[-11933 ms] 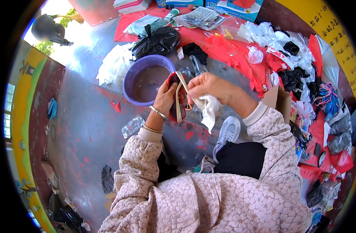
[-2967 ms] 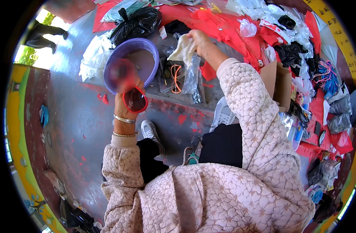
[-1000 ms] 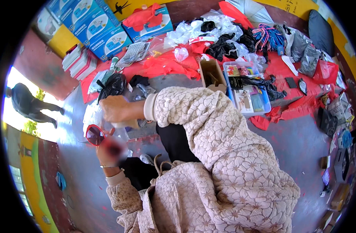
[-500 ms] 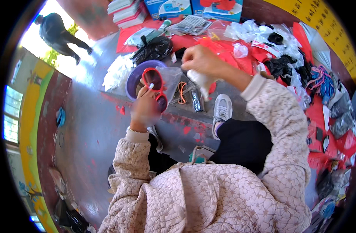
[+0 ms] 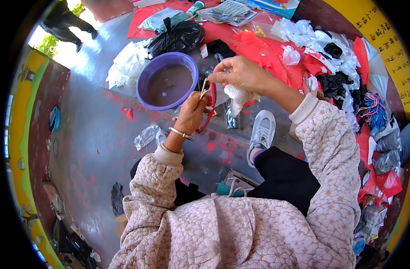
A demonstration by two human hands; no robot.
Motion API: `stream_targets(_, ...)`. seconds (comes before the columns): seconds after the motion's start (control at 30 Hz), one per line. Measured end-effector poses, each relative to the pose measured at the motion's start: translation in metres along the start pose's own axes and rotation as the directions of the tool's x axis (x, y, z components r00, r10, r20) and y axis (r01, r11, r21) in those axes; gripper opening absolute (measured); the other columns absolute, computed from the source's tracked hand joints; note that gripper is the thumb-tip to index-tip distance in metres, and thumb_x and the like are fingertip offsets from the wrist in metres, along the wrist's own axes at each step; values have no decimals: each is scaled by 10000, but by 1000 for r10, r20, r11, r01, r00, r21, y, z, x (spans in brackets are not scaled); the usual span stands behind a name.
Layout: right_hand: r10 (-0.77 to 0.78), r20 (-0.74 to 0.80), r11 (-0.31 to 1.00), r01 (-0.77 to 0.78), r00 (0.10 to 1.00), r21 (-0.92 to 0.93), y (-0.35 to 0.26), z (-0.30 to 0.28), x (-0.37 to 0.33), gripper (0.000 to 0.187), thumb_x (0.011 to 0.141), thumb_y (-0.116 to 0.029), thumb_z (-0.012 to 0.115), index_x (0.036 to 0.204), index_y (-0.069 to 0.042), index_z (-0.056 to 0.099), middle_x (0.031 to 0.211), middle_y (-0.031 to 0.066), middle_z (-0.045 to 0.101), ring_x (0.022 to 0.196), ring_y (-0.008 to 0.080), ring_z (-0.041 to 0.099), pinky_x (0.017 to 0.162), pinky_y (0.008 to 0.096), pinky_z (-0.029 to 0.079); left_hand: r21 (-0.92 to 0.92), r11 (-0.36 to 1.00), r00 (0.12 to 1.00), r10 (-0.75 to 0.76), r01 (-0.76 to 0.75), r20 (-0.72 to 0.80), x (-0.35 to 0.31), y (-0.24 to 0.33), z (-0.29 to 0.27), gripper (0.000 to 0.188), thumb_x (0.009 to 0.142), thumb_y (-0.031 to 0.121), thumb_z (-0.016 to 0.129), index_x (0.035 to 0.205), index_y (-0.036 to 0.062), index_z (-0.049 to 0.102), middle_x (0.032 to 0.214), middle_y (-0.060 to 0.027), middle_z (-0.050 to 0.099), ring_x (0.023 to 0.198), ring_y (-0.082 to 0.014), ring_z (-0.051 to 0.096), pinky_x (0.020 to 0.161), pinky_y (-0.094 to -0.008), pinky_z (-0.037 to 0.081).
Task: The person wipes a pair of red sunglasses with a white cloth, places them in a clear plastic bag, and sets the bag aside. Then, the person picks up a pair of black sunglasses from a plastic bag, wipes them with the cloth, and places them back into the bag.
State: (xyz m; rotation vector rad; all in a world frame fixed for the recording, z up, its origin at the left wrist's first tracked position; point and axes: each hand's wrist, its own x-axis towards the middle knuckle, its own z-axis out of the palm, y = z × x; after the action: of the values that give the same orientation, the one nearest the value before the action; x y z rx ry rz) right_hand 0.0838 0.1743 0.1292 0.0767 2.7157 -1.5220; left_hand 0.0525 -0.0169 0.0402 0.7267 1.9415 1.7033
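You wear a pale pink quilted jacket [image 5: 240, 228] patterned with small white flowers, its ribbed cream cuffs [image 5: 302, 109] showing at both wrists. Two thin silver bangles [image 5: 177, 134] ring your left wrist. Dark trousers [image 5: 285, 177] cover your legs, and a grey-white sneaker [image 5: 261, 133] covers one foot.

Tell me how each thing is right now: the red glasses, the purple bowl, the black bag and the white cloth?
Red-framed glasses: held up in the left hand.
White cloth: bunched in the right hand.
Round purple plastic basin: upright, murky water inside.
Black plastic bag: tied shut, lying behind the basin.
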Motion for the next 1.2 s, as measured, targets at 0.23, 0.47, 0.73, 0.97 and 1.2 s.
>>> stream_targets(0.23,-96,20,956,97,995,-278,-12,32,0,536,571,-452,729,800,20,617,741,170,618,726,277,618,668,352,482,614,762,926,355,-207,-128,-3,-12,-5,112,858,55,480,830,-28,550,795,-162,525,669,-296,575,582,-371,461)
stream_targets(0.47,-243,100,886,263,965,-382,-7,23,-6,564,614,-427,698,989,-14,614,855,177,635,834,317,617,736,390,479,518,793,923,384,-320,-17,-10,0,-3,148,885,54,458,832,-21,572,752,-113,533,635,-221,604,588,-288,484)
stream_targets(0.73,-332,334,785,455,882,-420,-25,3,-20,691,638,-415,695,1225,-98,514,1002,185,622,907,298,609,788,363,474,75,995,956,47,-71,290,-18,16,-21,187,902,128,470,947,-9,589,828,-98,601,704,-143,577,631,-270,471)
stream_targets(0.97,-322,550,876,463,771,-136,-9,12,-21,712,595,-168,720,1251,-44,472,956,133,646,859,230,626,787,306,477,15,988,824,-138,156,550,-18,16,-21,195,891,159,455,942,6,566,812,-55,581,662,-117,580,599,-232,475)
stream_targets(1.2,-179,653,937,329,736,-115,-8,7,-17,436,636,-229,687,1012,-16,627,854,105,650,777,193,618,707,294,479,-199,847,713,-263,493,650,-17,13,-19,179,828,123,566,963,9,590,882,-86,613,767,-190,599,677,-283,489)
